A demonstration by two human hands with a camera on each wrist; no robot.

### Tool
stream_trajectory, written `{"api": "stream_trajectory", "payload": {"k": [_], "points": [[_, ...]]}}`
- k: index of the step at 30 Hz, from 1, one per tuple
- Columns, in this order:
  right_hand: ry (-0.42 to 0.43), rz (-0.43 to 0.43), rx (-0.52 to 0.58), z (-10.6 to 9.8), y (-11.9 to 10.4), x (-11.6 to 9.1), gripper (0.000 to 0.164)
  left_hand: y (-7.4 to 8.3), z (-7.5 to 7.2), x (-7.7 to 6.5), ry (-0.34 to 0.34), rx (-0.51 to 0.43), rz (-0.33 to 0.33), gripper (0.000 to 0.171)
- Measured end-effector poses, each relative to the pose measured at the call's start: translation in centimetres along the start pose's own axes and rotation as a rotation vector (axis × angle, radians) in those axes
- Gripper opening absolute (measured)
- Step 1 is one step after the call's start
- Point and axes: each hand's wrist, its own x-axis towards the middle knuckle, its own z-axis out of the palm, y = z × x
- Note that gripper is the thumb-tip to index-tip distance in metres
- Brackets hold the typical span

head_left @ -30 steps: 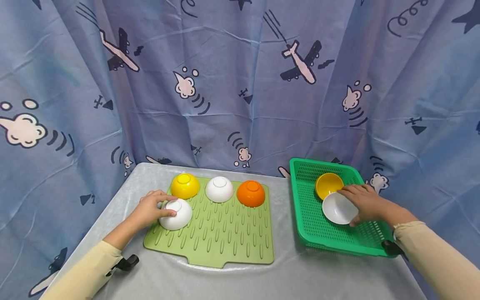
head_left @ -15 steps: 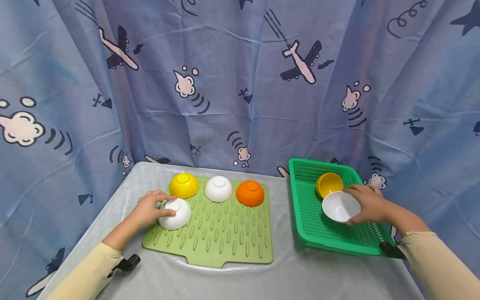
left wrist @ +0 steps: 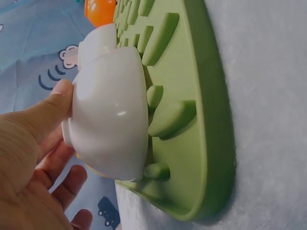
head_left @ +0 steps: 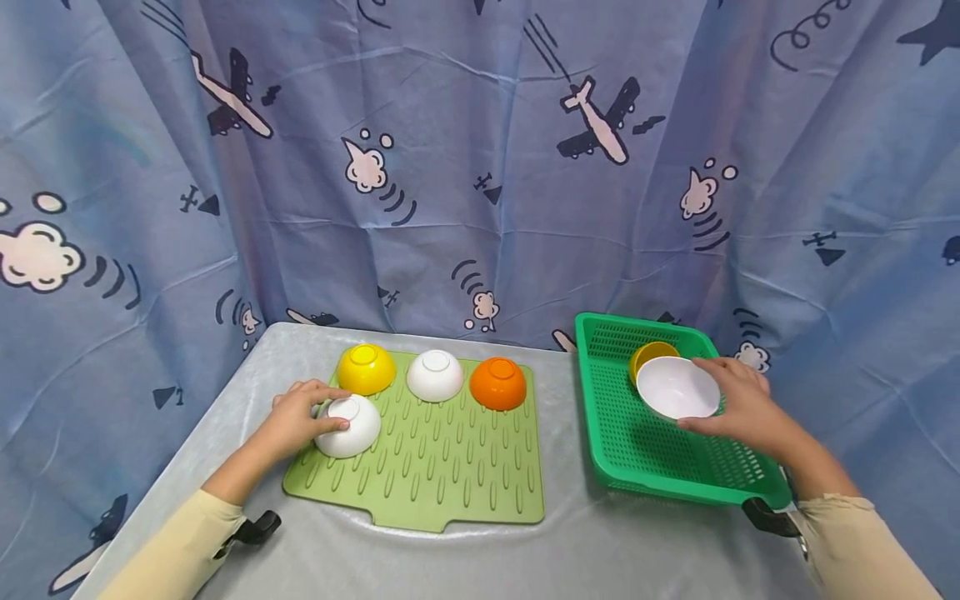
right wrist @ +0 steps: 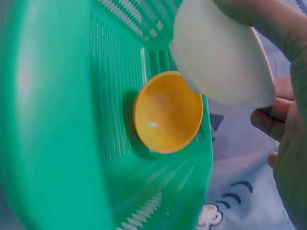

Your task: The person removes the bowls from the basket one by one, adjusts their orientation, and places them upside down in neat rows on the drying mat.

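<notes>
My right hand (head_left: 738, 408) grips a white bowl (head_left: 677, 387) by its rim and holds it mouth-up above the green basket (head_left: 637, 450). In the right wrist view that white bowl (right wrist: 225, 62) hangs over a yellow bowl (right wrist: 168, 112) that lies in the basket. My left hand (head_left: 300, 417) rests on an upturned white bowl (head_left: 348, 427) at the front left of the green drying mat (head_left: 442, 475). The left wrist view has the thumb on that bowl (left wrist: 110, 124), fingers curled behind it.
At the back of the mat stand three upturned bowls: yellow (head_left: 365, 369), white (head_left: 435, 375) and orange (head_left: 498, 383). The grey table (head_left: 480, 558) is hemmed by a blue curtain (head_left: 480, 167) printed with planes. Black clips sit at both sleeves.
My right hand has lifted the white bowl off the basket floor, up and toward the back, so it now partly covers the yellow bowl. The left hand stays on its bowl.
</notes>
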Motion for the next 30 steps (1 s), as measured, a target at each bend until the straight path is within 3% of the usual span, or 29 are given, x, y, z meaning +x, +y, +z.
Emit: {"api": "stream_trajectory", "payload": {"k": [10, 19, 30], "points": [[0.100, 0.121, 0.100, 2.4, -2.7, -0.5, 0.108, 0.0, 0.1, -0.7, 0.002, -0.026, -0.019, 0.052], [0.160, 0.186, 0.171, 3.7, -5.6, -0.7, 0.106, -0.1, -0.3, -0.8, 0.001, -0.019, 0.023, 0.052], [0.195, 0.165, 0.237, 4.7, -11.0, -0.9, 0.102, 1.6, -0.7, -0.2, 0.010, -0.032, 0.029, 0.050]]}}
